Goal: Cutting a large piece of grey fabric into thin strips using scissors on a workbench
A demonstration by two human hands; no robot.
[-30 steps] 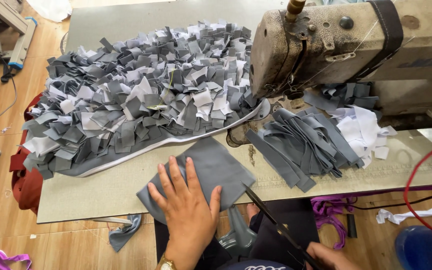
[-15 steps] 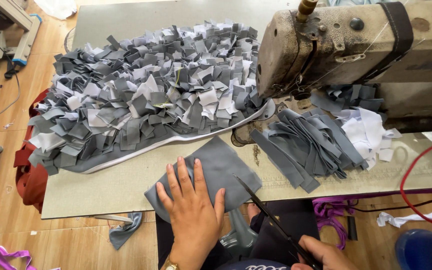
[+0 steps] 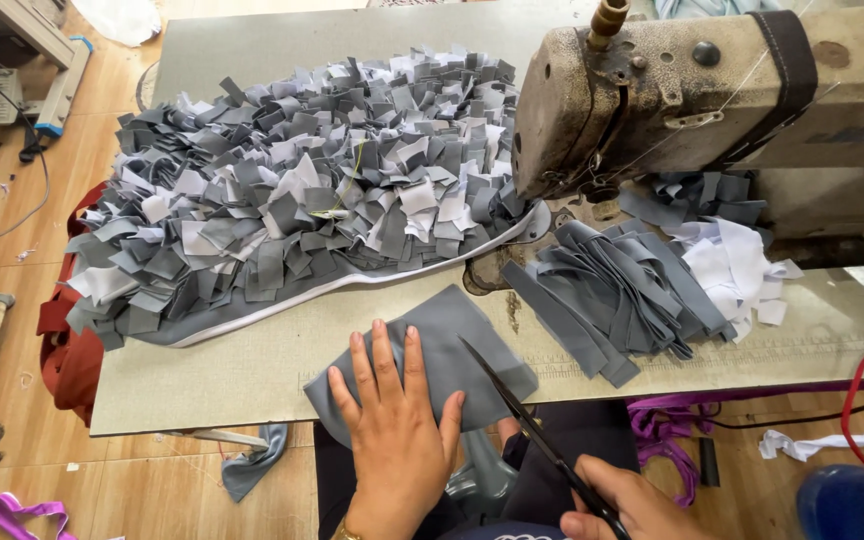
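At the table's front edge, the left hand lies flat, fingers spread, on a grey fabric piece. The right hand, partly out of frame, grips scissors, blades seemingly parted over the fabric.

bare table strip left of the grey cloth, shaggy mat and sewing machine blocking behind

Head camera, looking steeply down from above the worker's seat.

It faces forward over the table, close enough that both hands enter at the bottom edge; the sewing machine fills the upper right, floor shows at left. Only one view.
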